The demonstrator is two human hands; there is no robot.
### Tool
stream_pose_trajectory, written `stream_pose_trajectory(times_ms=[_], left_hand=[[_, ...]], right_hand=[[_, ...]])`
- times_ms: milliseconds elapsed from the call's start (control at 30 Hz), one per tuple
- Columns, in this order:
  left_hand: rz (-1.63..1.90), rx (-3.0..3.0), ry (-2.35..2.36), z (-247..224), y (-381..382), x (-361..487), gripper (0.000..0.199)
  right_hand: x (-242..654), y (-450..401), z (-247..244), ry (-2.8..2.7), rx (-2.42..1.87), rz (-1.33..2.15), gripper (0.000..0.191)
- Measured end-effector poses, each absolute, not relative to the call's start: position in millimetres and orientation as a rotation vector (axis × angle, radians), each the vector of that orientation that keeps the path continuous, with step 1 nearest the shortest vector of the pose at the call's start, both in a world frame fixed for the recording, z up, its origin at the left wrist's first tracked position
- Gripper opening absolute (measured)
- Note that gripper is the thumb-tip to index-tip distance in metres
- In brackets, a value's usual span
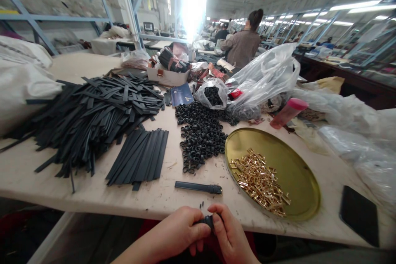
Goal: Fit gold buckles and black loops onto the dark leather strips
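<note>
Left hand [188,225] and right hand [228,231] both pinch a dark strap [208,221], probably for control; tray [283,154] handily corrals gold buckles [260,183].

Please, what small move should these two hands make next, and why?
Perhaps the left hand should steady the black strap piece while the right hand adjusts its end: both hands pinch it. The finished-looking strap on the table has a buckle at one end; whether the held piece has one is hidden.

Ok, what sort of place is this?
Likely a strap-making workshop: a heap of black strips, a pile of small black loops and a tray of gold-coloured buckles share the worktable.
</note>
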State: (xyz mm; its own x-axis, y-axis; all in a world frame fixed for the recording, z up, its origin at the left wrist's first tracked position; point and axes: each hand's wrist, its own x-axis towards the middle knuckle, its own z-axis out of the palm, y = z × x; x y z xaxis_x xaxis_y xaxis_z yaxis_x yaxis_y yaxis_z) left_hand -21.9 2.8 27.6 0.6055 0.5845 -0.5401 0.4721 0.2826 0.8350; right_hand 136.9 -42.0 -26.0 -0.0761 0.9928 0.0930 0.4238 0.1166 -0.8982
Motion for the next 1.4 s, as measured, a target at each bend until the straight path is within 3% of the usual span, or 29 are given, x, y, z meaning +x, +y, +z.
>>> stream_pose_trajectory(times_ms=[233,367,533,800,967,1100,1200,1300,1400], left_hand=[[0.166,1.927,1.149,38,32,-12,0.030],[0.196,2.242,1.560,35,65,-30,0.027],[0.021,2.142,2.074,19,100,-85,0.024],[-0.202,2.073,2.223,13,120,-80,0.026],[-0.171,2.215,2.194,31,102,-77,0.024],[-0.075,2.474,1.925,39,48,-63,0.024],[-0.010,2.607,1.563,41,7,-47,0.023],[0.340,2.363,1.366,38,-6,-34,0.023],[0.491,1.743,1.198,31,5,-23,0.023]], right_hand=[[140,-7,-24,-1.686,-1.479,0.829,0.024],[149,29,-31,-1.799,-1.610,0.593,0.026],[153,44,-54,-1.885,-1.574,0.419,0.023],[152,36,-53,-1.807,-1.543,0.429,0.024],[156,29,-38,-1.558,-1.471,0.398,0.028],[157,27,-15,-1.229,-1.410,0.934,0.044],[151,27,-1,-1.081,-1.314,1.259,0.041],[141,27,2,-1.097,-1.303,1.309,0.030],[135,33,-3,-1.280,-1.335,1.281,0.032]])
